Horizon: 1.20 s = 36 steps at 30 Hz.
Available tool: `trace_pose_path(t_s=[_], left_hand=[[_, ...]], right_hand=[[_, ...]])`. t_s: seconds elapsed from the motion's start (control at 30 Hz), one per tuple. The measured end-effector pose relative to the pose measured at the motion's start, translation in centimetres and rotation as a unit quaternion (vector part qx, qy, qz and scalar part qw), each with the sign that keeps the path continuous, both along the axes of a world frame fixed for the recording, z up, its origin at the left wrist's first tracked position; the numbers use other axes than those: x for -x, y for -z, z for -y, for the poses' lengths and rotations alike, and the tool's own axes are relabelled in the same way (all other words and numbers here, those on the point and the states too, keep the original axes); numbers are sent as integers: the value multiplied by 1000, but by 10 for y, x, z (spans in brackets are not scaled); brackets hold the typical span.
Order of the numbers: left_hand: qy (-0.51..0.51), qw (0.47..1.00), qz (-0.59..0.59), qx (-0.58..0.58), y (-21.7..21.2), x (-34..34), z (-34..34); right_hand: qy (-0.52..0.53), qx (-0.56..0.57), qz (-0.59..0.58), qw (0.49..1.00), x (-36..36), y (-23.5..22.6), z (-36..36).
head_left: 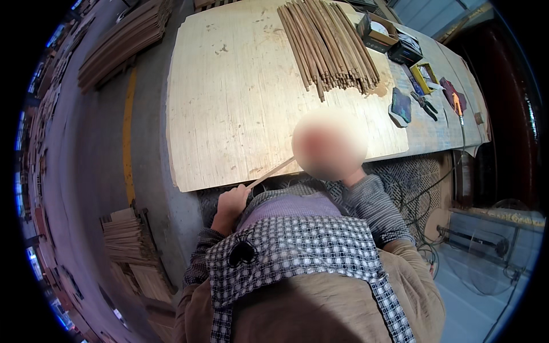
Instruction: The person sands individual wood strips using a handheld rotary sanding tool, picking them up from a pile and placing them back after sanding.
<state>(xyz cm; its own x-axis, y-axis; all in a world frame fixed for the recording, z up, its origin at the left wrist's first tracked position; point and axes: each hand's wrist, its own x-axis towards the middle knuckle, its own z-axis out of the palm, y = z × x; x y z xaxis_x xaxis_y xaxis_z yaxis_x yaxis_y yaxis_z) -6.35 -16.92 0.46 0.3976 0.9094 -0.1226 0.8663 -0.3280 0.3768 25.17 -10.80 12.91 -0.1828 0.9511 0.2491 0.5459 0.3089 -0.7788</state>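
My left hand (231, 203) is closed around the lower end of a thin wooden stick (270, 173), just off the table's near edge. From there the stick slants up and to the right until it disappears behind a round blurred patch. My right hand (353, 176) reaches in from the right with a striped sleeve on its forearm. The same patch covers most of that hand, so its fingers and anything in them are hidden.
A bundle of brown wooden rods (331, 48) lies at the back of the pale plywood tabletop (229, 103). To the right are a cardboard box (377, 34), a yellow box (423, 77), black pliers (424, 106), a dark pad (400, 107) and an orange air gun (457, 104) with a hose.
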Motion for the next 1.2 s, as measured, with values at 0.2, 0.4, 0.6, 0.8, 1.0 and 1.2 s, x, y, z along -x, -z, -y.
trace_pose_path(t_s=[0.2,0.4,0.6,0.8,1.0,1.2], left_hand=[[-6,990,21,136,-14,-1,-10],[-8,986,36,163,-5,-1,-16],[-28,981,60,181,-9,-3,-14],[-42,975,83,204,-6,-10,-18],[-55,965,109,231,-1,-4,-19],[-86,981,-23,173,-19,-11,-12]], right_hand=[[-30,15,96,995,-29,-22,-13],[-16,-11,159,987,16,39,18],[41,37,209,976,-25,28,-2],[40,51,204,977,-5,54,5],[-88,100,205,970,69,20,35],[-7,136,220,966,4,23,6]])
